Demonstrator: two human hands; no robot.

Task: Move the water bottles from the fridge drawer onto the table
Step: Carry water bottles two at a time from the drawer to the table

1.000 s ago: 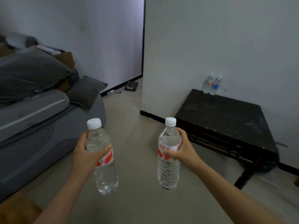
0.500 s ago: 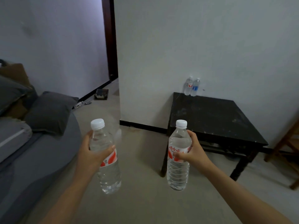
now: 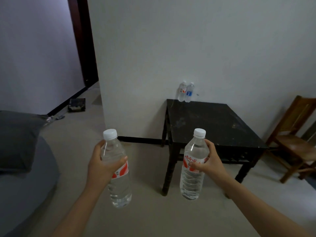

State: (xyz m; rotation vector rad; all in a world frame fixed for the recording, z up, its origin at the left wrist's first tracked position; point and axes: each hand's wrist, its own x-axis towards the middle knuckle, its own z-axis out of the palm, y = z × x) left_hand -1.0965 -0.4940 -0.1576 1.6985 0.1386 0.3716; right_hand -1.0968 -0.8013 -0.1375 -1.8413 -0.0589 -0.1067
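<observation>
Two clear water bottles with white caps and red-and-white labels are up in the air in front of the person, one in each hand. The left hand (image 3: 102,165) is curled round the upper body of the left-hand bottle (image 3: 119,185), gripping just above the label, and that bottle leans a little, its base tipped toward the right. The right hand (image 3: 211,161) grasps the right-hand bottle (image 3: 192,182) at the label band, and this one stands close to upright. Both hang over the pale floor (image 3: 150,216), not yet on the black table (image 3: 213,124), whose near left corner shows just behind the right-hand bottle. That table stands against the white wall (image 3: 205,48). At the far left corner of its top, two more bottles stand upright and touching, close to the wall: a red-labelled bottle (image 3: 182,91) on the left and a blue-labelled bottle (image 3: 189,92) on the right. A wooden chair (image 3: 294,139) sits just to the right of the table. On the left is a grey sofa (image 3: 25,185) with a dark cushion (image 3: 15,139) on it. Beyond it a dark door frame (image 3: 83,45) edges the wall, and a small dark box (image 3: 77,104) lies on the floor near its foot.
</observation>
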